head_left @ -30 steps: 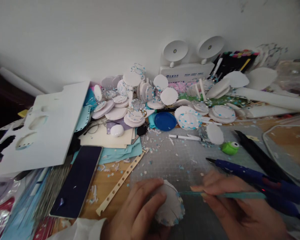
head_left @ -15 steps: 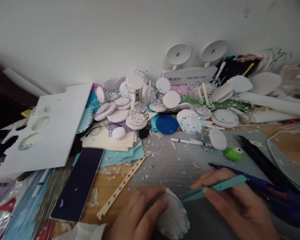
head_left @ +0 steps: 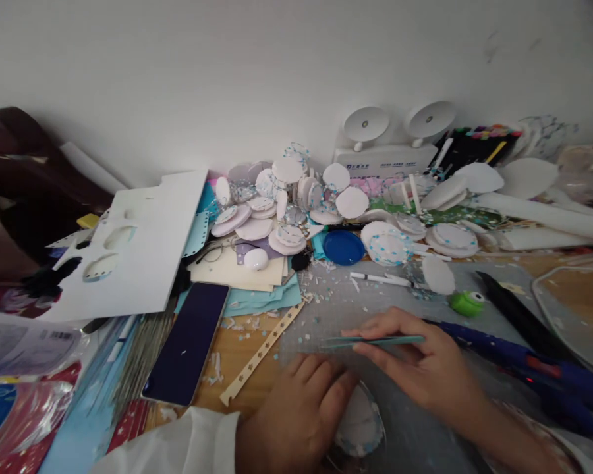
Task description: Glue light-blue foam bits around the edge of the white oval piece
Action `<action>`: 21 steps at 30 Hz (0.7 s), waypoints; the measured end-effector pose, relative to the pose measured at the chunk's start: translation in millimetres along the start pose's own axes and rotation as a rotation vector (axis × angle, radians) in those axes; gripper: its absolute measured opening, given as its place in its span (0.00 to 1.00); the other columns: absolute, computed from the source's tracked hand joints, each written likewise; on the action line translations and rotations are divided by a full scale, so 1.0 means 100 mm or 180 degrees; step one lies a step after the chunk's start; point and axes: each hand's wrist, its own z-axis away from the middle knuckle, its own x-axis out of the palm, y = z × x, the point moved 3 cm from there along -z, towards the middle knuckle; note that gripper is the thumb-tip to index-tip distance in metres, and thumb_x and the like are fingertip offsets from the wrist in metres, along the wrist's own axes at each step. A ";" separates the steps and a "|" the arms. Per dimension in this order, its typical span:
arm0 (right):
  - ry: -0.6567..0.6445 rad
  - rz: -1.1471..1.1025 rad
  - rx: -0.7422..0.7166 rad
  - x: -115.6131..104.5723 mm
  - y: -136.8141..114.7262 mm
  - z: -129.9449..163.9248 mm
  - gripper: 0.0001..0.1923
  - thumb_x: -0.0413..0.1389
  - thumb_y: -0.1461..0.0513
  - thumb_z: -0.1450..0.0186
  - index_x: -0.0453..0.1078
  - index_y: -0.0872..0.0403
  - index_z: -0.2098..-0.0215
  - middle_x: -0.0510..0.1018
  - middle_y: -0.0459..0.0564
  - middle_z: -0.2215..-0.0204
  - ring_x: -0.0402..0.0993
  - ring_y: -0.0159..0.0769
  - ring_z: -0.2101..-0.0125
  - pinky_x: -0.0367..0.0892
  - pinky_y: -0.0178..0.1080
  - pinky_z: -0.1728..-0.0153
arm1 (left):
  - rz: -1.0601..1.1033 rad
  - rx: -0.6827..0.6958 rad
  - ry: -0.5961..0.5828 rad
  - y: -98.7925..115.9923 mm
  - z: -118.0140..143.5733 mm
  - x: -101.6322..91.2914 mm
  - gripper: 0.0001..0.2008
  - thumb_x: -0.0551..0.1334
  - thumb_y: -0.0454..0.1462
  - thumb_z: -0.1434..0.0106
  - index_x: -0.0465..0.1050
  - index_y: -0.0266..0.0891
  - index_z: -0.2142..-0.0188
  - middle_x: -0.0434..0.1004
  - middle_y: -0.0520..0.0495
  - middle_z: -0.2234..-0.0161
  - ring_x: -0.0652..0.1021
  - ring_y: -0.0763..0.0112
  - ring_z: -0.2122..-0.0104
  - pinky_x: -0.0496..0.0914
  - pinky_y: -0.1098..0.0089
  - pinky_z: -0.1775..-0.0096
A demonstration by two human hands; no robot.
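Note:
My left hand [head_left: 296, 411] rests at the bottom centre, fingers curled over a white scalloped foam disc [head_left: 360, 421] edged with small blue dots. Just above it my right hand [head_left: 420, 368] pinches teal tweezers [head_left: 370, 341] that point left over the grey cutting mat [head_left: 336, 309]. The tweezer tips hover a little above and left of the disc, apart from it. Most of the disc is hidden under my left fingers.
A dark phone [head_left: 188, 342] lies left of the mat beside a punched paper strip [head_left: 261, 353]. A pile of white discs [head_left: 286, 204], a blue lid [head_left: 343, 247], a white pen [head_left: 380, 279] and a green frog punch [head_left: 467, 303] lie behind. Blue-handled tools [head_left: 518, 359] sit at right.
The view has shifted, putting everything further right and down. My right hand swung the tweezers to the left, flat above the disc; my left hand kept hold of the disc.

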 end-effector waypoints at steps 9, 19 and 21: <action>-0.0446 0.0608 -0.0343 0.34 0.09 -0.09 0.07 0.57 0.68 0.37 0.73 0.49 0.68 0.84 0.44 0.69 0.83 0.35 0.67 0.76 0.34 0.67 | 0.0005 0.0072 -0.0011 -0.02 0.02 0.05 0.42 0.70 0.44 0.43 0.57 0.30 0.36 0.73 0.31 0.44 0.74 0.45 0.48 0.70 0.49 0.47; 0.0603 0.0794 -0.0821 -0.11 -0.20 -0.22 0.07 0.61 0.67 0.37 0.74 0.46 0.66 0.85 0.43 0.67 0.83 0.36 0.66 0.78 0.37 0.64 | -0.0042 0.0117 0.0026 -0.03 0.02 0.06 0.32 0.67 0.44 0.37 0.61 0.29 0.39 0.75 0.31 0.45 0.75 0.47 0.49 0.70 0.50 0.48; 0.1073 0.0950 -0.0829 -0.27 -0.39 -0.28 0.07 0.62 0.66 0.37 0.75 0.45 0.67 0.85 0.42 0.68 0.83 0.36 0.66 0.78 0.38 0.62 | -0.0025 0.0093 0.0009 -0.03 0.02 0.04 0.30 0.66 0.43 0.36 0.62 0.30 0.39 0.75 0.32 0.44 0.76 0.48 0.49 0.70 0.51 0.47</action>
